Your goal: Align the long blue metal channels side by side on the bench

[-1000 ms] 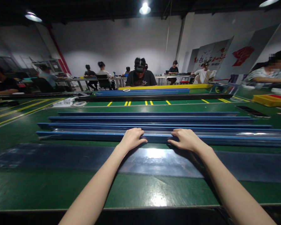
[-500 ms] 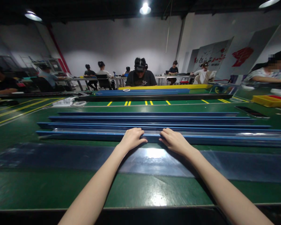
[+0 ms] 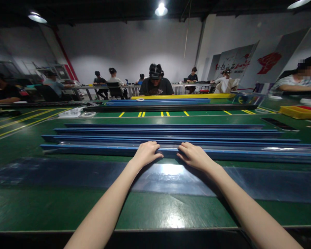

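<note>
A long blue channel strip [image 3: 93, 149] lies crosswise on the green table, nearest to me among several similar ones. My left hand [image 3: 147, 152] is closed over its near edge, thumb on the front side and fingers curled over the top. A short gap to the right, my right hand [image 3: 191, 154] grips the same strip with bent fingers. What the fingertips touch inside the channel is hidden. Between my forearms and beyond them, a clear plastic sheet [image 3: 75, 174] lies flat on the table, with a bright lamp reflection in its middle.
More blue strips [image 3: 166, 132] lie parallel just behind. Farther back are a black strip [image 3: 171, 108], a yellow strip [image 3: 186, 96] and a phone [image 3: 278, 124]. A yellow tray [image 3: 298, 111] stands at the right. A person [image 3: 155, 84] sits opposite, with others around the room.
</note>
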Tool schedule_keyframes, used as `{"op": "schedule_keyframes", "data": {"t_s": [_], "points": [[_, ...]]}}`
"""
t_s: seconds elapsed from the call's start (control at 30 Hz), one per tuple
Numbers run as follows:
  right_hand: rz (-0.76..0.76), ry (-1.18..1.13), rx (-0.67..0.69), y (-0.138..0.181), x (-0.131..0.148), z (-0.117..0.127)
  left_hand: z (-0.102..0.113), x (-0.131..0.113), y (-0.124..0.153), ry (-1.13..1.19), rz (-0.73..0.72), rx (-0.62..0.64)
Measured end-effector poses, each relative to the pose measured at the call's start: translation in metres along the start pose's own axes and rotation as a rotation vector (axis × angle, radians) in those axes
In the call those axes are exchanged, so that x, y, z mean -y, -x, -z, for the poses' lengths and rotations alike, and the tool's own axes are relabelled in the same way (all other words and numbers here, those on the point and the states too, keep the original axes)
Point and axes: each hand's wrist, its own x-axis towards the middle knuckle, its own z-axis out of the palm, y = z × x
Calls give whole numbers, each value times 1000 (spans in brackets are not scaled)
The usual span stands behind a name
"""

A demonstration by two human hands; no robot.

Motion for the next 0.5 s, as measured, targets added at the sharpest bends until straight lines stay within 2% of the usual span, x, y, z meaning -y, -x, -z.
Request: {"op": "schedule_keyframes", "data": {"t_s": [0.5], "points": [[6,0,1,0,0,0,1,-1,0,-2,0,8]]}}
